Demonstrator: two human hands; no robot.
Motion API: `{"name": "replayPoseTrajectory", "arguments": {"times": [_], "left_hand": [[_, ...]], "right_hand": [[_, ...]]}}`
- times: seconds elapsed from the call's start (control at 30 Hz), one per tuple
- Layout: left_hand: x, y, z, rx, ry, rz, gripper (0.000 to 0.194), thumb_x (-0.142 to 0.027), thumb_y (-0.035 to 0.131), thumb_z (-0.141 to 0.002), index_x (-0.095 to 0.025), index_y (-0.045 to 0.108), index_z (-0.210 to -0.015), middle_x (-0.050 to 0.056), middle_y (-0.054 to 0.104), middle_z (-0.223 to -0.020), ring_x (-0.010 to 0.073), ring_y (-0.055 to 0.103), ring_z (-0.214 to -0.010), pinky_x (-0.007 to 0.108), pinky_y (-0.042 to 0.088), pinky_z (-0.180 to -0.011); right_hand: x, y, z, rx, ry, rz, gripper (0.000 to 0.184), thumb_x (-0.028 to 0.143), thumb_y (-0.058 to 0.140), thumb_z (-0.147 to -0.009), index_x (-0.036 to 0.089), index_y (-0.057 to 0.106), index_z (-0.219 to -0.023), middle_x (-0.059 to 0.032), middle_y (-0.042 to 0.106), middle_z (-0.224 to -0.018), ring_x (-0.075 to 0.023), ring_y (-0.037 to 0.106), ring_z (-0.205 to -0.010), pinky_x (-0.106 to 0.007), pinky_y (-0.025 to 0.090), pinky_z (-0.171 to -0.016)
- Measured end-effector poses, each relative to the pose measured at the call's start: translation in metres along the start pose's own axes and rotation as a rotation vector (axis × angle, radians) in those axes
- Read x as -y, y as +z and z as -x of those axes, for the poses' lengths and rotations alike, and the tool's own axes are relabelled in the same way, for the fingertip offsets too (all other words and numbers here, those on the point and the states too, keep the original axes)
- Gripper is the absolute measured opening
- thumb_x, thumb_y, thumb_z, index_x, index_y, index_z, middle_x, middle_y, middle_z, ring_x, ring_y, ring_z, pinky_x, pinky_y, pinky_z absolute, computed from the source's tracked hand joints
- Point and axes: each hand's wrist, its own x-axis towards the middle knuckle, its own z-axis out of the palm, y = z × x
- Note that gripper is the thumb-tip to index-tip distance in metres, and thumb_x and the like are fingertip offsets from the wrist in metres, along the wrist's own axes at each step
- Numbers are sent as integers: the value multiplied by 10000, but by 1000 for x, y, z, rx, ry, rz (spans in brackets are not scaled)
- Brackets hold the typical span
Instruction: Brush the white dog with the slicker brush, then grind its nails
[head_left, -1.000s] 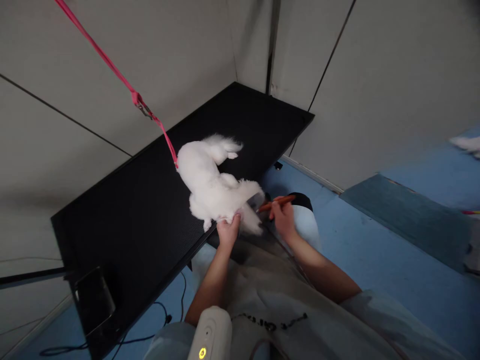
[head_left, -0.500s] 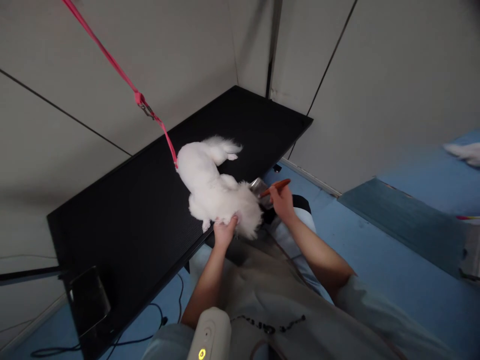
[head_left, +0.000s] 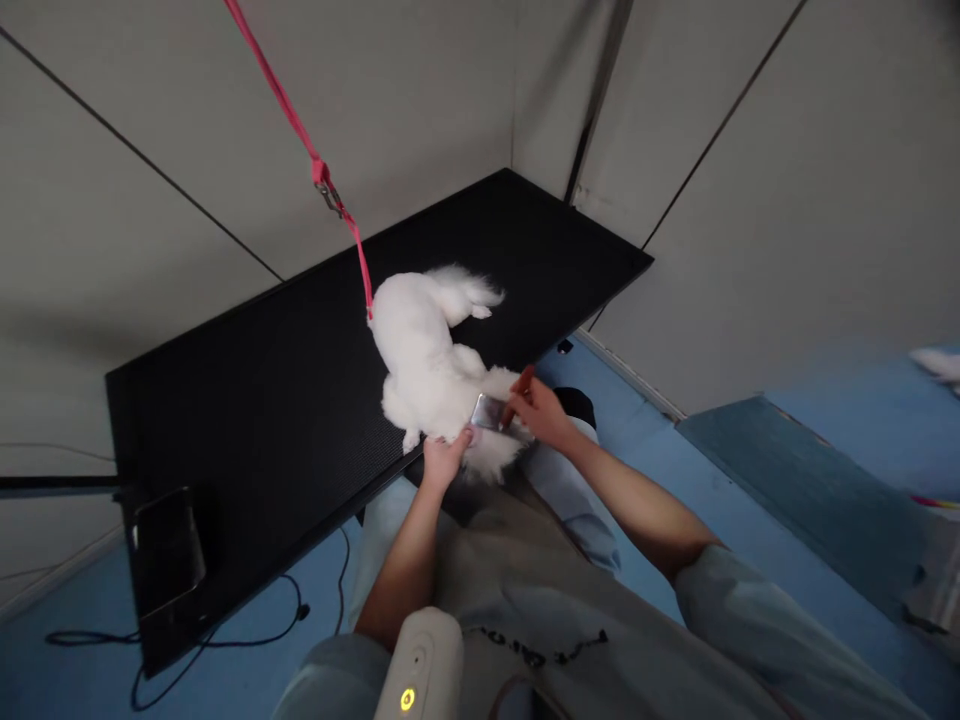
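A white fluffy dog lies curled on a black grooming table, its long-furred end at the near edge. My left hand is closed on the dog's fur there, thumb on top. In my right hand is a slicker brush with an orange-brown handle. The brush's metallic head lies against the fur, just right of my left thumb. A pink leash with a metal clip runs down to the dog's body.
A dark phone-like slab lies at the table's left end. Black cables trail on the blue floor. A pale device with a yellow light rises at the bottom, near my lap. Grey walls stand behind the table.
My right hand has moved left, bringing the brush from beside the fur onto it. My left hand keeps its hold on the dog. The view has shifted slightly.
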Motion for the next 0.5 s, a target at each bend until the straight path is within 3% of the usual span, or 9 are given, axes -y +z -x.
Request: {"name": "replayPoseTrajectory", "arguments": {"times": [0.1,0.23,0.27,0.4,0.5], "left_hand": [[-5,3,2,-32,-35,22,248,-344,713,-637,-117,713,-734,105,738,-796,240,695,-787,374,532,-840],[-6,5,3,-46,-20,49,253,-344,701,-664,-112,715,-764,111,738,-838,239,693,-824,366,528,-848],[-5,6,3,-59,-18,47,255,-341,694,-671,-109,717,-773,114,738,-851,237,692,-832,363,525,-854],[-1,9,3,-118,-45,62,274,-329,696,-670,-97,721,-813,124,737,-885,236,691,-857,356,513,-886],[-1,15,3,-175,-64,94,277,-337,699,-664,-100,716,-806,120,737,-877,245,689,-868,360,509,-892]], "right_hand": [[3,-1,-9,-163,-62,21,181,335,592,-773,211,534,-891,27,607,-626,-125,544,-511,-249,407,-492],[12,-4,-20,84,11,56,201,334,646,-714,203,555,-835,34,579,-584,-120,515,-461,-250,390,-455],[14,-5,-22,76,11,68,196,331,646,-709,202,553,-823,33,577,-588,-120,518,-468,-252,396,-463],[14,-6,-22,-215,-99,33,205,348,601,-755,204,549,-890,9,606,-691,-130,562,-584,-264,441,-552],[1,-2,-16,-88,-60,0,244,360,664,-692,193,574,-846,5,606,-685,-141,561,-613,-273,451,-578]]}}
